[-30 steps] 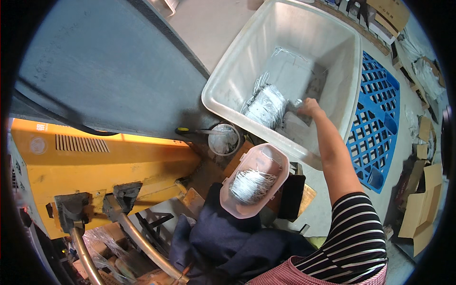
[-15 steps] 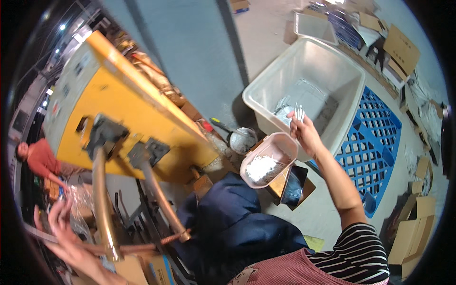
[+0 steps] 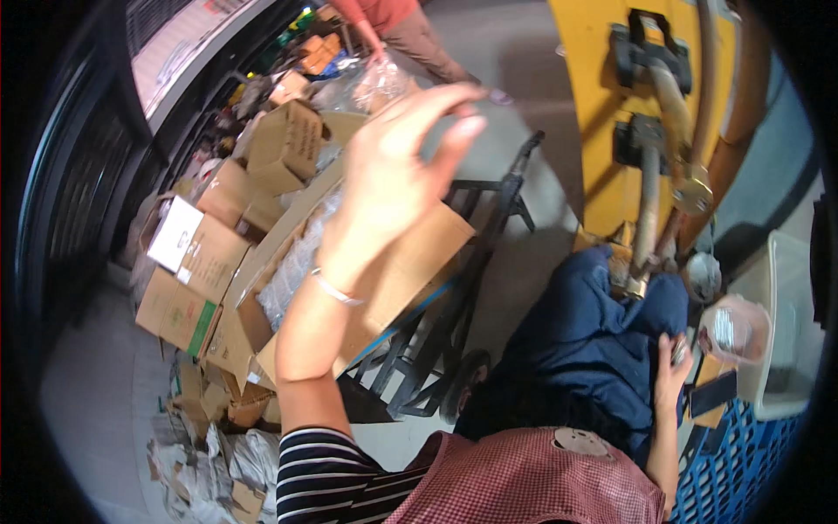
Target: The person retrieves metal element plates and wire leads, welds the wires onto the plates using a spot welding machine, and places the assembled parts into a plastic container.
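Observation:
My left hand (image 3: 406, 153) is raised above a large cardboard box (image 3: 419, 262). Its fingers are bent, the thumb stands apart from them, and nothing shows between them. Inside that box lies clear plastic wrapping (image 3: 301, 266). Low beside my right knee, my right hand (image 3: 672, 371) is closed around small shiny metal pieces (image 3: 678, 351); their exact shape is hard to make out. Close to it stands a pinkish plastic container (image 3: 752, 327) with silvery pieces inside. Ahead of my knees, metal arms (image 3: 650, 192) jut from a yellow machine (image 3: 598, 96).
The large box rests on a black hand truck (image 3: 515, 183). Stacked cartons (image 3: 209, 253) fill the left side. A person in a red top (image 3: 393, 13) handles clear plastic at the far side. To the right are a big white tub (image 3: 790, 384) and a blue pallet (image 3: 742, 472).
The view has swung to the left. My right hand, with the metal pieces, has gone from over the white tub to beside my knee. My left hand is now over the large box.

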Action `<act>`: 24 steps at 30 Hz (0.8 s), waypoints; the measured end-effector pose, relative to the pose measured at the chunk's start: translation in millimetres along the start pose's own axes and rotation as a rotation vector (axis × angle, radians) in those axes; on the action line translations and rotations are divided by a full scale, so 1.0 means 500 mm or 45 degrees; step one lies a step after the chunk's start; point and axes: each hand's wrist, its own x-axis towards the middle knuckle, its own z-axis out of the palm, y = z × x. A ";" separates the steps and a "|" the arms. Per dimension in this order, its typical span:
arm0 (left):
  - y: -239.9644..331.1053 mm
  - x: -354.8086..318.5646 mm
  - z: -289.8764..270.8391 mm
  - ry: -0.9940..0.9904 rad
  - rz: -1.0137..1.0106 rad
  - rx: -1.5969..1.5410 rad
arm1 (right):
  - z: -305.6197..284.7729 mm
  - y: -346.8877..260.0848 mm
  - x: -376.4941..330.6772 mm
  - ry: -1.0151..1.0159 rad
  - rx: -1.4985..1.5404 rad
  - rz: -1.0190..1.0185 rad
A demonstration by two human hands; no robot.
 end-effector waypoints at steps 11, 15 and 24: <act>-0.372 -0.462 -0.203 -0.098 -1.327 -0.253 | 0.043 0.018 0.040 -0.182 0.294 0.207; -0.474 -0.488 -0.066 -0.091 -1.478 -0.576 | 0.047 -0.013 0.030 -0.121 0.349 0.277; -0.619 -0.441 0.130 0.030 -2.096 -0.931 | 0.053 -0.039 0.016 -0.045 0.368 0.282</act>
